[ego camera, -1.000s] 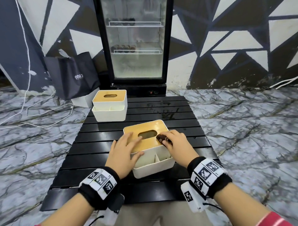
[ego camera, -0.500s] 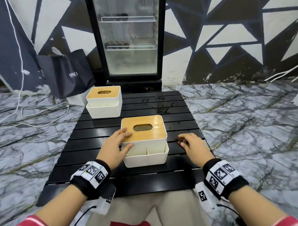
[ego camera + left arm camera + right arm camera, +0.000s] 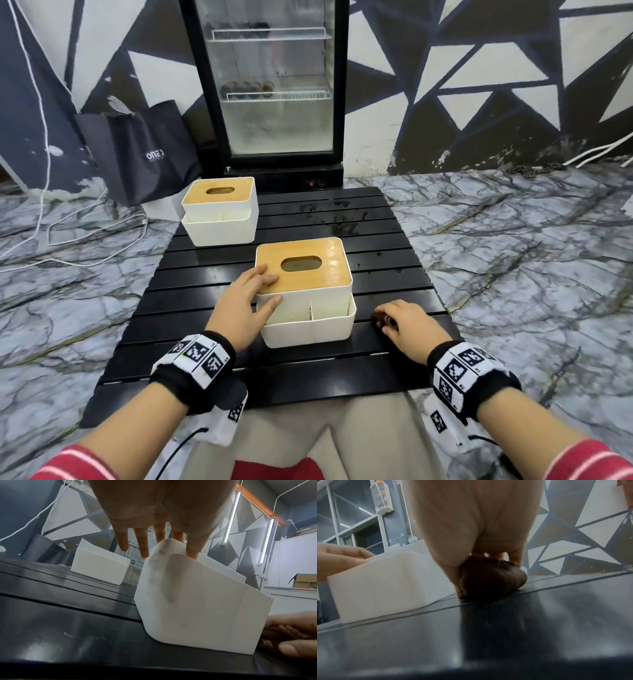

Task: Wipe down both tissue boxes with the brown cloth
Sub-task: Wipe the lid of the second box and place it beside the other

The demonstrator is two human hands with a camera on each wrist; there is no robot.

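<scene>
The near tissue box (image 3: 308, 308), white with a wooden lid, stands mid-table. My left hand (image 3: 255, 289) rests on it, with straight fingers on the lid's left corner and the thumb against the front wall (image 3: 197, 601). The brown cloth (image 3: 381, 318), balled up, lies on the black slats just right of that box. My right hand (image 3: 394, 322) is curled over the cloth and grips it against the table (image 3: 491, 578). A second, matching tissue box (image 3: 219, 212) stands untouched at the table's far left corner.
The black slatted table (image 3: 212, 363) has wet marks (image 3: 335, 216) at the back middle. A glass-door fridge (image 3: 274, 85) stands right behind it. A dark bag (image 3: 144, 157) and white cables (image 3: 78, 236) lie on the marble floor to the left.
My right hand carried the cloth off the near box's lid and down onto the table to the box's right. My left hand stayed on the box's left corner.
</scene>
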